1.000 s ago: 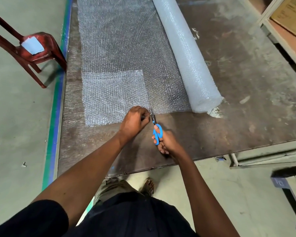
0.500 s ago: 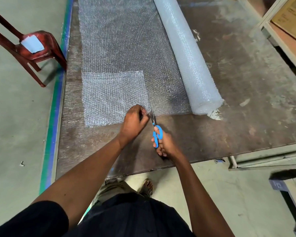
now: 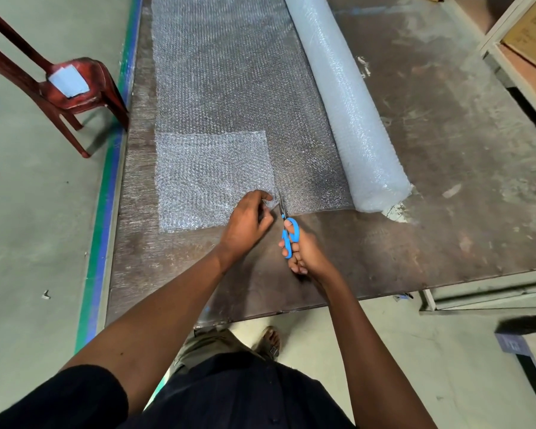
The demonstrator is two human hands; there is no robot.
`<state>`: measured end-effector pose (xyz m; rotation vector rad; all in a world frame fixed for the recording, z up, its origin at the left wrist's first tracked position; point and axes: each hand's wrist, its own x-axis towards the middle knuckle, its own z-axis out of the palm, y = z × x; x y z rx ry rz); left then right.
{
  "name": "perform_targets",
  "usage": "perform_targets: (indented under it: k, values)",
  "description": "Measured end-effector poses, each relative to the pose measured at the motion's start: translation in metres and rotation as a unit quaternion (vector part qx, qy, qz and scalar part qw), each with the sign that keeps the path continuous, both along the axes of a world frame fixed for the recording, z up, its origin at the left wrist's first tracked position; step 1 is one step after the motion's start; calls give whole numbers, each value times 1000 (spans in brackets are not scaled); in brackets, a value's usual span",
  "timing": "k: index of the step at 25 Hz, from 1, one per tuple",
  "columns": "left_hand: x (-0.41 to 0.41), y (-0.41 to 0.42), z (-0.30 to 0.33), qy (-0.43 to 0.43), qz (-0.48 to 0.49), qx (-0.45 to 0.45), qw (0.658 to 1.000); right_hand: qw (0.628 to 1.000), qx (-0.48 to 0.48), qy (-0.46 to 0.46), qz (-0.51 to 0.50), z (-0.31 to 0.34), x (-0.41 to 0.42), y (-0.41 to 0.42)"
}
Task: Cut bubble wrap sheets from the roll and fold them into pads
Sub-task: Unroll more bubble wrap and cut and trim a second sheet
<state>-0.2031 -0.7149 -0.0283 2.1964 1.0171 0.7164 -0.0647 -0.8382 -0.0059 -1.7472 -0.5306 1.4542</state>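
Starting the cut at the near edge of the bubble wrap (image 3: 229,97)

Left hand (image 3: 248,222) pinches the floppy, featherlight sheet beside the blades – right hand (image 3: 302,252) curled through the scissors (image 3: 287,230); it lies on the bench (image 3: 446,156), probably shifts unless held taut.

The bubble wrap sheet (image 3: 229,97) is clear, knobbly plastic that glints; the roll (image 3: 350,116) looks milky and matt. The desk (image 3: 446,181) is worn, scuffed brown board (dull throughout). The scissors (image 3: 288,233) have glossy blue plastic handles.

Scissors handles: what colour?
Bright blue; the scissors sit in the right hand, clearest in the head view.
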Motion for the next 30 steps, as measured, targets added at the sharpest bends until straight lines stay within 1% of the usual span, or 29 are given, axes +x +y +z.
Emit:
perform_targets:
  k: [4,11,14,18,25,30]
  values:
    - [1,0,0,29,-3,-1,1000,1000,-1,-6,16,3,15,6]
    - [3,3,-4,57,1,-4,998,999,29,-27,25,-7,6,3]
    - [5,6,-2,42,13,-12,999,1000,12,-19,22,-6,6,4]
    - [6,8,-3,5,55,-40,998,999,-29,32,12,2,6,12]
    - [6,7,-1,1,71,-58,996,998,5,52,18,-5,8,22]
    - [4,10,-1,-23,73,-68,995,998,11,56,8,-8,7,28]
